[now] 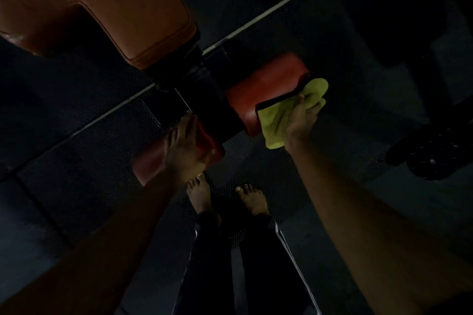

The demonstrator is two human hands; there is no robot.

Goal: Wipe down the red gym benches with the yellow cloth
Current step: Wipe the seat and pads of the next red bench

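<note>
Both forearms are reaching forward from the bottom corners, and between them my bare feet (252,199) are standing on the dark dotted floor mat (102,161), with dark trousers (204,263) bearing a white side stripe covering my legs. My right hand (302,120) is gripping the yellow cloth (276,123), its fingers bunching the fabric and the thumb lying over the top. I am pressing the cloth against the near end of the right red roller pad (263,89), and part of it is hanging below my palm.

My left hand (184,146) is resting on the left red roller pad (151,163), its fingers (176,133) lying fairly straight across the top, holding nothing. Both rollers are sticking out to either side of a black post (204,100) at the foot of the red bench (102,7), whose wide padded seat is filling the upper left. A pale line (281,2) is crossing the floor diagonally behind the bench, and a dark round object (432,156), too dim to identify, is lying on the floor to my right.
</note>
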